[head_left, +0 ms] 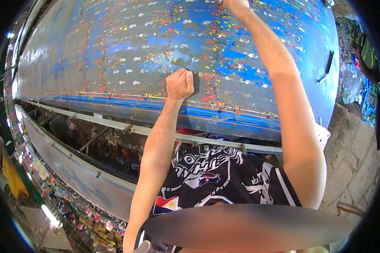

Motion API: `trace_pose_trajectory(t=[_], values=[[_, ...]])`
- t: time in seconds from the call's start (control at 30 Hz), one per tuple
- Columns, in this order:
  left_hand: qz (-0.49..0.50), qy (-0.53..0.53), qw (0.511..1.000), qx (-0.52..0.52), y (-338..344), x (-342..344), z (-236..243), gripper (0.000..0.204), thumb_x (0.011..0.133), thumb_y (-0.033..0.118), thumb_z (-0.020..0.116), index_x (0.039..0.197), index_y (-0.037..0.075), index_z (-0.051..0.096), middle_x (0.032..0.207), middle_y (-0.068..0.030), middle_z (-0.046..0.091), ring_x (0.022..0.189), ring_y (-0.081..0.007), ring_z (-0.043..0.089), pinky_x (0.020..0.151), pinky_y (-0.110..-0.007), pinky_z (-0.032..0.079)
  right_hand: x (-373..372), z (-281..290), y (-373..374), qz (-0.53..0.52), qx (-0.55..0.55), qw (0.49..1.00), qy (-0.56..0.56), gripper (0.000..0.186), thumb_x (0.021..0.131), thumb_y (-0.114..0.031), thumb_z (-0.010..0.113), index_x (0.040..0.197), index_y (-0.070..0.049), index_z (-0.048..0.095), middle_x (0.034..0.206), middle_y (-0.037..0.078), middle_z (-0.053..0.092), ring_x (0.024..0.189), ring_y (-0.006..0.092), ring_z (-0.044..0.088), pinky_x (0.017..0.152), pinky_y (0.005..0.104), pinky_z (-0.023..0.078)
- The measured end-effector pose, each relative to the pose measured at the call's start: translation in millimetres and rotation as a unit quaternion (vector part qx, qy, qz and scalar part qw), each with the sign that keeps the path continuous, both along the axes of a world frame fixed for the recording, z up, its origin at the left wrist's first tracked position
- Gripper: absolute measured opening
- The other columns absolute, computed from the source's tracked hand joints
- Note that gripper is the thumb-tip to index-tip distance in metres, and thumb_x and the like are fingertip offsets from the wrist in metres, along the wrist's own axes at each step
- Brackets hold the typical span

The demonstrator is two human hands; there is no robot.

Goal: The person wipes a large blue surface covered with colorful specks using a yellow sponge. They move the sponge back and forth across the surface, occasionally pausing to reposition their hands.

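Observation:
A long table (150, 78) stretches out in front of me, its grey and blue surface covered with rows of small white marks and red, yellow and green paint specks. My left hand (180, 84) is a closed fist, set against the table near its close edge, and nothing shows sticking out of it. Beside the fist falls a dark shadow. Reaching far across the table, my right hand (237, 5) is cut off by the upper edge of the picture. Its fingers are mostly out of sight, so what it touches or holds cannot be seen.
A pale rail (114, 123) runs along the table's near side. Beyond a dark gap at left stands a second long table (78, 162). A thin dark object (327, 67) lies at the right end, with a white patterned cloth (323, 135) near my right arm. Rough pavement (354, 156) lies right.

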State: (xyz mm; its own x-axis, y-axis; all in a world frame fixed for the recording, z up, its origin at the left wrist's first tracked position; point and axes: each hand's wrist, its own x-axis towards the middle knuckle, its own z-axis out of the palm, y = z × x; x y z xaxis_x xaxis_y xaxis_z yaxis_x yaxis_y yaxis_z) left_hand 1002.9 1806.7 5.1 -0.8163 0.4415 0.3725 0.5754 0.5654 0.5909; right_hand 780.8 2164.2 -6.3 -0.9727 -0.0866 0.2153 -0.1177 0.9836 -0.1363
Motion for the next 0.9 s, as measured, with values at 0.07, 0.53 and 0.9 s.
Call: trace_pose_trajectory(t=[0.07,0.53,0.9], values=[[-0.001,-0.014,1.0,-0.003,-0.2,0.1,0.4,0.03,0.105,0.017,0.059,0.078,0.006,0.066,0.076,-0.0115,0.063,0.067,-0.0358,0.065,0.062,-0.047,0.053,-33.2,5.3,19.7,-0.018,0.003,0.999,-0.026,0.035,0.089,-0.015,0.076,0.123,-0.016,0.078,0.112,0.014,0.08,0.106,0.0355,0.076,0.095,0.0496,0.061],[0.017,-0.03,0.999,-0.014,0.2,-0.8,3.3,0.035,0.108,0.02,0.054,0.08,0.005,0.067,0.08,-0.0141,0.068,0.071,-0.0395,0.069,0.064,-0.05,0.056,181.5,11.7,-84.3,0.139,-0.1,0.983,0.063,0.059,0.089,-0.009,0.079,0.147,-0.016,0.069,0.125,0.012,0.075,0.116,0.033,0.073,0.1,0.0458,0.062],[0.048,-0.038,0.998,-0.01,-2.2,0.3,-5.7,0.045,0.113,0.032,0.05,0.079,0.007,0.068,0.082,-0.0161,0.072,0.076,-0.0448,0.071,0.066,-0.054,0.056,354.6,46.4,-146.9,0.212,-0.113,0.97,-0.038,0.055,0.087,-0.003,0.076,0.14,-0.015,0.07,0.134,0.014,0.07,0.121,0.0352,0.069,0.102,0.0479,0.06]])
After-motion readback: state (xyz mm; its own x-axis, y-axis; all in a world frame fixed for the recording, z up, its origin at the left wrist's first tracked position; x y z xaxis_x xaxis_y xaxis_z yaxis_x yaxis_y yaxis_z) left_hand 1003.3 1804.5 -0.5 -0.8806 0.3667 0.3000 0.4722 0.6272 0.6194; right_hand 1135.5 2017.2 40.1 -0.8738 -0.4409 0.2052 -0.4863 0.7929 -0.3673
